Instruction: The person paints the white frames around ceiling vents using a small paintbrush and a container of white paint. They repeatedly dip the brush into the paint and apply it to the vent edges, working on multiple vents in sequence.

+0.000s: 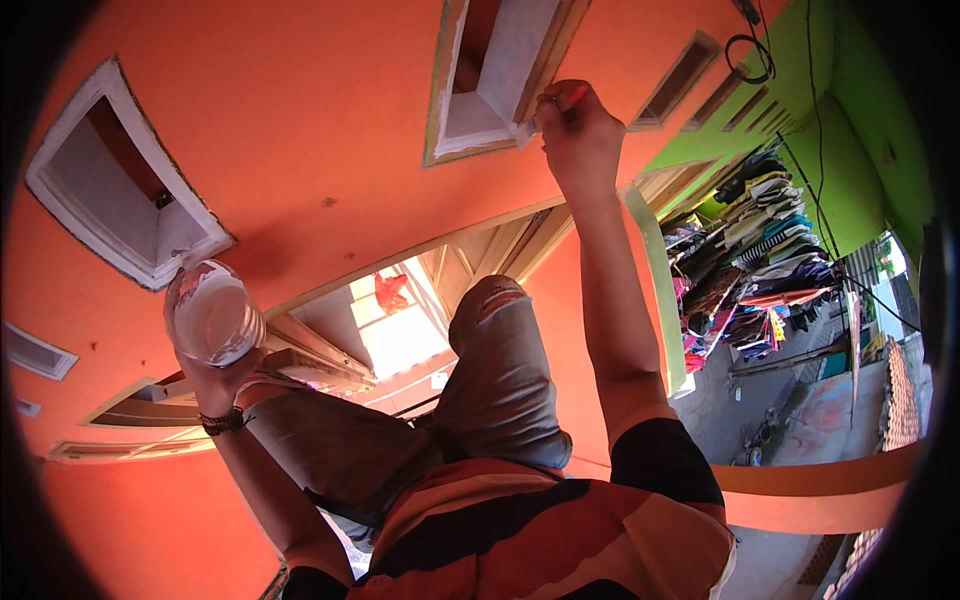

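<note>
My left hand is wrapped round a clear plastic tub with white paint in it, held up near the orange wall. In my raised right hand is a small paintbrush, its red handle end showing between closed fingers. The brush's tip is at the lower right corner of a recessed wall opening, whose inner faces are painted white. Just beyond the tub is another white-framed opening. Fingers hide most of the brush.
Orange wall surrounds the openings. Below it are a wooden frame and a bright window with a red bag. My bent knees are in the middle. Hung clothes and a green wall stand at right.
</note>
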`<action>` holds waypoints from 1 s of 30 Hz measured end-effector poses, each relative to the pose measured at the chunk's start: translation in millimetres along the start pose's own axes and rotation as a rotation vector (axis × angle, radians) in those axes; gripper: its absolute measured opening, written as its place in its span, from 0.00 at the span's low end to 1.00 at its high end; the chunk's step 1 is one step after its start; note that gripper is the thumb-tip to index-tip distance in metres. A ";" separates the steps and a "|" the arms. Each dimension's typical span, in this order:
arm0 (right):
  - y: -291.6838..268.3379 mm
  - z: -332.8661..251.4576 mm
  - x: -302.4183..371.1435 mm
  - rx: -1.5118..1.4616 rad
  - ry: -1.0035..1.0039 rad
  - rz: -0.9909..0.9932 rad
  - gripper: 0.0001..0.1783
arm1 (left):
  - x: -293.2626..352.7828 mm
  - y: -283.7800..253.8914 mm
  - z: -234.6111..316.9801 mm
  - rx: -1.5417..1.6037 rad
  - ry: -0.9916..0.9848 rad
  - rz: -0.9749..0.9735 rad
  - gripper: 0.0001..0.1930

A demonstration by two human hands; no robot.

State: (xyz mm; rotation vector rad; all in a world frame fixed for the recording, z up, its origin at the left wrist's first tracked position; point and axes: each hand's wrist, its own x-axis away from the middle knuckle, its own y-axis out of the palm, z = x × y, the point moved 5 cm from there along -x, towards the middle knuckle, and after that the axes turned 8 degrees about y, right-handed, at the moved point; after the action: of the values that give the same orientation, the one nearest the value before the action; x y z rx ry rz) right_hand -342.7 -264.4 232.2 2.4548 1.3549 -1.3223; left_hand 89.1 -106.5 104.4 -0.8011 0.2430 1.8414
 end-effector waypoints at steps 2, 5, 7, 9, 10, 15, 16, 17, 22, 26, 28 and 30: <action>0.2 0.4 0.0 -0.015 0.006 -0.004 0.05 | -0.6 0.5 1.2 0.001 0.001 -0.001 0.54; -0.9 0.7 -1.2 -0.015 0.004 0.018 0.04 | 5.5 -6.8 -12.2 -0.014 -0.038 -0.027 0.53; 1.5 0.5 -0.8 0.015 -0.009 0.008 0.04 | 3.6 -3.5 -6.0 -0.016 -0.022 -0.015 0.52; 0.3 1.0 -2.3 0.025 -0.028 0.031 0.04 | 3.3 -2.9 -4.6 -0.015 -0.017 -0.010 0.52; -0.3 0.9 -2.7 0.030 -0.038 0.042 0.04 | 3.6 -3.9 -6.1 -0.013 -0.019 -0.012 0.51; 4.3 -0.7 -0.8 0.051 -0.027 -0.009 0.05 | 3.2 -4.4 -9.6 -0.001 -0.018 -0.033 0.51; 4.3 -0.6 -0.6 0.052 -0.025 -0.011 0.05 | 2.2 -3.0 -7.1 0.003 -0.007 -0.024 0.51; 4.0 -0.9 -0.4 0.059 -0.025 -0.012 0.05 | 1.8 -2.4 -5.7 0.008 0.004 -0.014 0.52; 6.2 -6.9 3.9 -0.011 -0.032 -0.049 0.04 | 0.8 -3.4 -6.0 -0.013 -0.025 -0.041 0.52; 5.7 -6.3 2.7 -0.001 -0.017 -0.052 0.04 | -2.0 2.8 0.6 0.015 -0.033 -0.027 0.53; 6.8 -9.4 4.2 -0.037 0.026 -0.113 0.04 | 0.0 -1.0 -4.4 0.007 -0.045 -0.042 0.53; 3.6 -6.8 3.3 -0.066 0.018 -0.061 0.05 | 1.3 -2.7 -6.0 0.003 -0.045 -0.044 0.54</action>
State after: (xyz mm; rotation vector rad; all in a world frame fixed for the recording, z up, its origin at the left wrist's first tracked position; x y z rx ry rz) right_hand -334.8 -261.7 233.0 2.4064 1.4645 -1.2493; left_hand 93.6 -107.4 99.6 -0.7568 0.1976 1.8153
